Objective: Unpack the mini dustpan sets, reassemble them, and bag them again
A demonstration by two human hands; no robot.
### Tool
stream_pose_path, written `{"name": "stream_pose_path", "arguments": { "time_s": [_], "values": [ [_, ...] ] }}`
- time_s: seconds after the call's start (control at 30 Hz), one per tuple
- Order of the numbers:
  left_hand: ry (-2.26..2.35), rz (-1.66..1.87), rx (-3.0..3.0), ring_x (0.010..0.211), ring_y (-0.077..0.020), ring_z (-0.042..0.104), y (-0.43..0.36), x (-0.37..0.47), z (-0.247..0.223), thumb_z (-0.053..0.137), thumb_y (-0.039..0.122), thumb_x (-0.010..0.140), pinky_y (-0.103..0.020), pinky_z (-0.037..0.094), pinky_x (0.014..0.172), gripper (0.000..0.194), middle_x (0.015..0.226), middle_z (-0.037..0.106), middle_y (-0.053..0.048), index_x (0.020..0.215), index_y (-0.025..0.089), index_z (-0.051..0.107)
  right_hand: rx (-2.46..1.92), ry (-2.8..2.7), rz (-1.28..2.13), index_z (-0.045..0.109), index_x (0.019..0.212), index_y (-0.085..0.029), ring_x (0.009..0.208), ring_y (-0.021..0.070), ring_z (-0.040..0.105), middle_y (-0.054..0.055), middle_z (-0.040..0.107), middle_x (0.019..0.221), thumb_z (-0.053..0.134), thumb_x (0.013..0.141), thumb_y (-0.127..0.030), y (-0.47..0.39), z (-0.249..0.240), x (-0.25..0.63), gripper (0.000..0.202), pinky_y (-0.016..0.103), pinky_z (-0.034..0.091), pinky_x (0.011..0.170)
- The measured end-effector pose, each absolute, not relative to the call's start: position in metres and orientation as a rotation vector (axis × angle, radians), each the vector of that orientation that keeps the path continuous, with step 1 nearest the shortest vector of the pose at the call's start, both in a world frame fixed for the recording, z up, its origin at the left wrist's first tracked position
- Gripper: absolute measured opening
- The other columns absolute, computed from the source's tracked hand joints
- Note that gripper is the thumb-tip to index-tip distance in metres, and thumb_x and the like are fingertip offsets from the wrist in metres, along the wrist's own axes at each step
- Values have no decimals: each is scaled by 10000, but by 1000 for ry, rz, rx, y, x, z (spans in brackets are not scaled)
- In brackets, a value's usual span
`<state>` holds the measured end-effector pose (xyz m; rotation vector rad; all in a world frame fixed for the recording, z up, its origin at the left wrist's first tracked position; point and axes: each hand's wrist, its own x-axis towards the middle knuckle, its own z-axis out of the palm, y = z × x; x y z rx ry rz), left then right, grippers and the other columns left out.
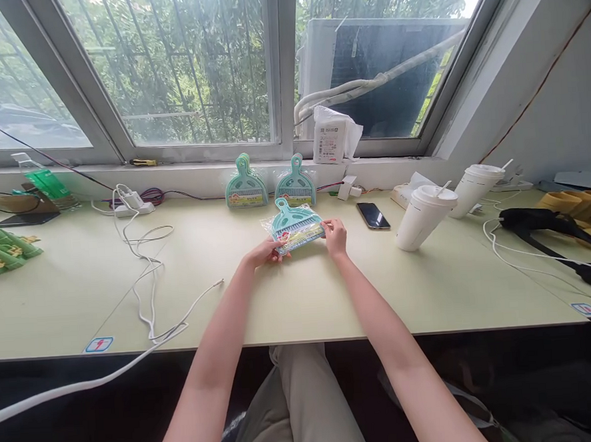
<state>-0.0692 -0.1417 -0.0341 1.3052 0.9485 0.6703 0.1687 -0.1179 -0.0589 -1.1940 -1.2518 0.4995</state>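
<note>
3 teal dustpan-and-brush sets are on the pale green worktop. 1 of them, the wrapped set, lies near the middle of the worktop, held at both ends: the left hand has its fingers closed on the set's left lower corner, and the right hand has its fingers pinched on the right edge of the clear wrapper. The other 2 sets, the left leaning set and the right leaning set, stand just behind it, propped upright against the window ledge; the left one may be more than 1 stacked together, which cannot be told.

To the right of the hands lies 1 black phone, face up, and beyond it stand 2 white lidded cups with straws, the near cup and the far cup. 1 white packet rests on the ledge against the window. White cables loop over the left part of the worktop from a charger, well apart from the hands. A pile of green pieces sits at the far left edge, and a black strap with yellow items behind it lies at the far right. Nothing lies between the hands and the 2 leaning sets.
</note>
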Motion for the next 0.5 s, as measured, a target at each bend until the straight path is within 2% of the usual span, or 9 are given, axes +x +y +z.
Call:
{"name": "stream_pose_path", "arguments": {
  "time_s": [0.07, 0.17, 0.3, 0.4, 0.5],
  "values": [
    [922, 656, 1334, 440, -77, 528, -143, -70, -33, 591, 362, 852, -167, 308, 389, 337, 740, 703, -66, 1082, 168, 438, -1169, -1246, 527, 632, 871, -159, 832, 173, 608, 92, 555, 1066, 548, 848, -433, -117, -60, 169, 287, 302, 582, 567],
    [929, 657, 1363, 451, -79, 546, -145, -71, -31, 567, 348, 870, -160, 329, 392, 334, 748, 704, -66, 1117, 166, 434, -1154, -1279, 495, 627, 887, -154, 818, 161, 608, 87, 527, 1073, 529, 852, -466, -116, -61, 169, 329, 277, 587, 491],
    [978, 670, 1343, 563, -143, 653, -147, -68, -31, 615, 401, 842, -205, 480, 477, 445, 826, 721, -104, 1186, 168, 452, -1172, -1334, 384, 622, 904, -164, 790, 145, 590, 85, 541, 1064, 476, 881, -492, -120, -59, 170, 359, 228, 558, 424],
    [946, 770, 1308, 691, -201, 702, -147, -61, -35, 650, 484, 805, -301, 579, 612, 569, 977, 711, -136, 1249, 178, 467, -1189, -1346, 295, 611, 905, -165, 787, 151, 577, 92, 558, 1035, 445, 903, -482, -122, -56, 170, 358, 229, 547, 434],
    [948, 917, 1226, 774, -207, 707, -145, -54, -40, 699, 429, 778, -327, 603, 688, 583, 1133, 660, -139, 1261, 179, 489, -1203, -1352, 245, 599, 858, -164, 776, 160, 567, 92, 573, 966, 448, 910, -467, -122, -56, 171, 343, 263, 557, 504]
  ]
}}
